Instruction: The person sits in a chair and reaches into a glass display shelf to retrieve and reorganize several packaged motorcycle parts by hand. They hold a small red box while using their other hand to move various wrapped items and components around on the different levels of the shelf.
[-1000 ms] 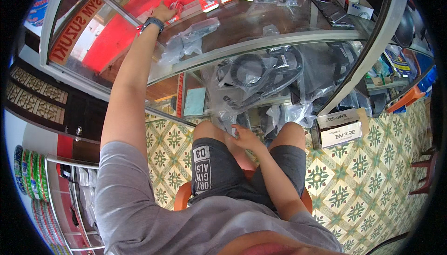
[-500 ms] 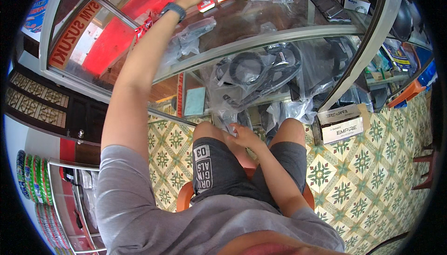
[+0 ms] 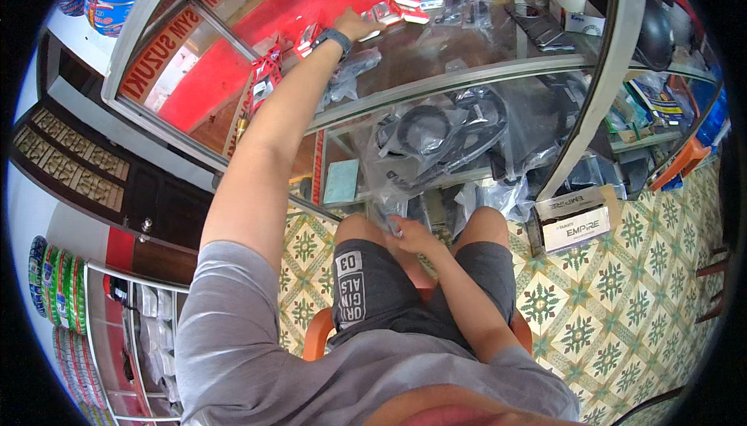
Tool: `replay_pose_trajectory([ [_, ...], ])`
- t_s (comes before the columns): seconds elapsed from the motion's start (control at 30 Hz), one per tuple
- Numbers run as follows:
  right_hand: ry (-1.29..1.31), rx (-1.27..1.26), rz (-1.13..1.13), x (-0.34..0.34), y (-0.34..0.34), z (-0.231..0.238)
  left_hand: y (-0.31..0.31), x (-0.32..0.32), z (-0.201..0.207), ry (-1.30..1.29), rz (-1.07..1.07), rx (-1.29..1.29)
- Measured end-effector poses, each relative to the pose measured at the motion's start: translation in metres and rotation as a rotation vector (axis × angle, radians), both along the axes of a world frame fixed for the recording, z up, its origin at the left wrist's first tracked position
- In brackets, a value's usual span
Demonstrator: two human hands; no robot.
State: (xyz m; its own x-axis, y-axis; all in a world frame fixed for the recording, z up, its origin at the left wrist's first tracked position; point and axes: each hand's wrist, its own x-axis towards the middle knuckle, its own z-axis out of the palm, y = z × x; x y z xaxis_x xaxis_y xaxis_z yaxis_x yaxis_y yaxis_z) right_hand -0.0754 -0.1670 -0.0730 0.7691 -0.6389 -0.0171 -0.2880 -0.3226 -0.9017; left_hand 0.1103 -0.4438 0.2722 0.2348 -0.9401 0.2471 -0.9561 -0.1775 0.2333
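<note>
My left arm stretches over the glass display case into its upper shelf. There my left hand (image 3: 352, 24), wearing a dark wristwatch (image 3: 336, 40), is at a row of small red-and-white boxes (image 3: 411, 6). Its fingers reach out over the nearest box (image 3: 370, 35) and look apart, not wrapped round it. A grey part in clear plastic (image 3: 359, 63) lies beside the wrist. Low between my knees, my right hand (image 3: 414, 235) is closed with a small pale, bluish thing at its fingertips, too small to name.
On the lower shelf lie black parts in plastic bags (image 3: 424, 126) and a light-blue flat pack (image 3: 341, 181). The case's metal-edged frame (image 3: 436, 84) runs between the shelves. An open white carton (image 3: 577, 227) stands on the tiled floor at right. Tyres (image 3: 58, 278) are at far left.
My view has shifted, so the case sits lower and further right. My left hand has moved slightly right, onto the nearest box. My right hand stays by my knees.
</note>
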Motion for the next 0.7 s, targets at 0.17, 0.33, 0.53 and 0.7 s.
replay_pose_trajectory([
  [0.17, -0.022, -0.187, 0.002, -0.007, 0.008, -0.009, 0.021, 0.019, 0.027, -0.038, 0.015, 0.045],
  [0.33, -0.08, -0.204, -0.118, -0.015, -0.01, -0.024, 0.081, 0.02, 0.04, 0.386, -0.368, -0.485],
  [0.53, -0.138, -0.275, -0.176, -0.017, 0.004, -0.012, 0.325, -0.061, -0.046, 1.104, -0.498, -0.49],
  [0.7, -0.324, -0.008, -0.294, -0.008, 0.002, 0.002, 0.449, -0.08, -0.205, 1.995, -0.379, -0.152],
])
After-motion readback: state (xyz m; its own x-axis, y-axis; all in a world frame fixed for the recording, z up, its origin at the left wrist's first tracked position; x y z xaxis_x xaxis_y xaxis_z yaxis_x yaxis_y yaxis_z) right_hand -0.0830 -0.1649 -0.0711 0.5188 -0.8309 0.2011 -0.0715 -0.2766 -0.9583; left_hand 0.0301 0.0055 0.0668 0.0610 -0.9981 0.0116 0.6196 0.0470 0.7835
